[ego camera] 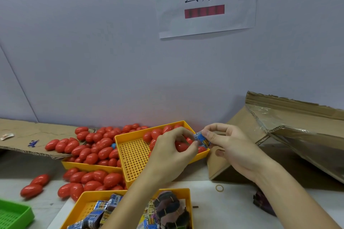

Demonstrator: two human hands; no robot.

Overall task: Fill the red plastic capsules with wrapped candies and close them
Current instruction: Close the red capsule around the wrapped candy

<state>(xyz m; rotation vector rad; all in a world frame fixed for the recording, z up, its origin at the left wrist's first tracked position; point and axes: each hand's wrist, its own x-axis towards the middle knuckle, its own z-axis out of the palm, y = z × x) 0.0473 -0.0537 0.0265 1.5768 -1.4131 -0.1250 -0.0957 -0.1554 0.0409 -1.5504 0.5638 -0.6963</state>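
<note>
Candy at the mouth of a red capsule, just right of frame centre

The right hand [232,147] has its grip closed on a blue wrapped candy [202,138], pinched between thumb and fingertips, while the left hand [173,152] curls its grip round a red capsule half [181,147]; whether candy and capsule already touch I cannot tell. Both hang over the upper yellow perforated tray [134,154], which carries more red capsules at its far end. Left of it a heap of capsules [93,148] spills across a second yellow tray and the worktop [223,208]; the bottom-centre tray [87,201] holds spare candies. The likely trouble is the wrapper's loose ends catching on the rim, so the halves fail to snap shut, or a slipped pinch dropping the candy among the capsules below.
</note>
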